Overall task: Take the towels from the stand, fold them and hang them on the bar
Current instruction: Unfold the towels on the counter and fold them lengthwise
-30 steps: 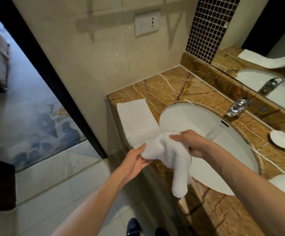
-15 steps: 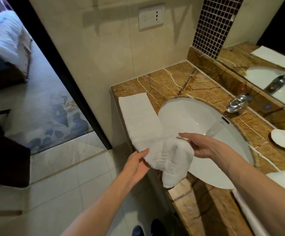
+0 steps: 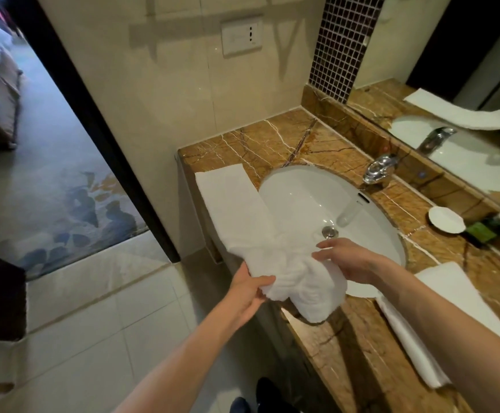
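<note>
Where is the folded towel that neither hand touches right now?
In the head view, the folded towel lies at the right, on the marble counter just right of the sink, by the counter's front edge.

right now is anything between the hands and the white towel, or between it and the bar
Nothing between them: the left hand grips the white terry towel at the front edge of the brown marble counter, and the right hand touches its bunched end. The bar is out of view, so that path cannot be judged.
</note>
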A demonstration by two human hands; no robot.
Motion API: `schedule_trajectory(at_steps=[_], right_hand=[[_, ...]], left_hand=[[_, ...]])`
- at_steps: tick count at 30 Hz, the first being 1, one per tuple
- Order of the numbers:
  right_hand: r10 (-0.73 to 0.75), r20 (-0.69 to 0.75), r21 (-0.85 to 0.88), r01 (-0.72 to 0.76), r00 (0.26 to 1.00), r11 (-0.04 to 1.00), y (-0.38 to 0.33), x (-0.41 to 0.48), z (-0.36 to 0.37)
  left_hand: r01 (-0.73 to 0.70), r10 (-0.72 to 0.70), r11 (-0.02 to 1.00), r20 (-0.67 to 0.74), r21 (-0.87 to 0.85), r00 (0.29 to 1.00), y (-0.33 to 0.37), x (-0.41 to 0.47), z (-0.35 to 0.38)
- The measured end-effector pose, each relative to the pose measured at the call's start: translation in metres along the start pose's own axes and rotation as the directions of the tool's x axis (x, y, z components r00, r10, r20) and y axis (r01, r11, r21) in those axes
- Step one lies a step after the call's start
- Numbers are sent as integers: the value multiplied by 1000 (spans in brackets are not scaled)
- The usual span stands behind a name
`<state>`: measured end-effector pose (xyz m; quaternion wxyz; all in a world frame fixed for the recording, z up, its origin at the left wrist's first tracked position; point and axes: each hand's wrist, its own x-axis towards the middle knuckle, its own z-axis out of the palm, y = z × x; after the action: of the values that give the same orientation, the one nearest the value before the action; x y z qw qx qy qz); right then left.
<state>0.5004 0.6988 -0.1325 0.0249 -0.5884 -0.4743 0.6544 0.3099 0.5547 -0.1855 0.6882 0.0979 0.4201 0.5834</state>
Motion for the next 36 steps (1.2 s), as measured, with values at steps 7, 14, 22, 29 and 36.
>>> schedule_trajectory(at_steps=[7, 14, 22, 29, 36], right_hand=[[-25, 106, 17, 23, 994, 1000, 10, -8, -14], [-32, 234, 59, 19, 972, 998, 30, -8, -36], [58, 235, -15, -56, 970, 998, 54, -11, -42], [-35, 58, -214, 47, 998, 976, 65, -17, -36], [-122, 72, -354, 139, 990, 925, 83, -18, -33]], left_hand=[[-2, 4, 996, -26, 86, 1000, -11, -22, 6], [-14, 16, 1000, -157, 11, 988, -37, -28, 7], [39, -23, 997, -233, 64, 972, -68, -34, 6], [52, 4, 969, -227, 243, 974, -88, -33, 6], [94, 22, 934, -318, 345, 948, -108, -39, 10]])
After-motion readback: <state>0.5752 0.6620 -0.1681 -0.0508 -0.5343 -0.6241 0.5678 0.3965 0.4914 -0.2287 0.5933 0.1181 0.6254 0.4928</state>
